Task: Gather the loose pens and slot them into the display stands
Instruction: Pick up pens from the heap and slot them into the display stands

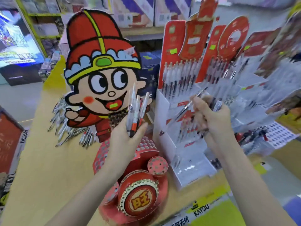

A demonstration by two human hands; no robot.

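Left hand: the left hand (128,136) is gripping a bunch of pens (136,110), fingers curled round the lower barrels, the tops fanning upward in front of the cartoon figure cutout (101,70).
Right hand: the right hand (211,116) is pinching a single pen (187,106) in its fingertips, tip angled down and left toward the white display stand (164,111); more dark pens (217,105) are sticking up from the curled fingers.
Hands together: they are staying apart, the left over the counter's middle, the right against the stand's tiers.
Loose pens: a heap (71,128) is lying on the yellow counter (40,160), left of and behind the cutout.
Stand rows: the top row (179,75) is standing filled under red header cards (195,38); the lower tiers are blurred.
Edges and room: a red drum display (140,193) is sitting just beside the stand's front left corner, under the left forearm; open counter is spreading to the left.
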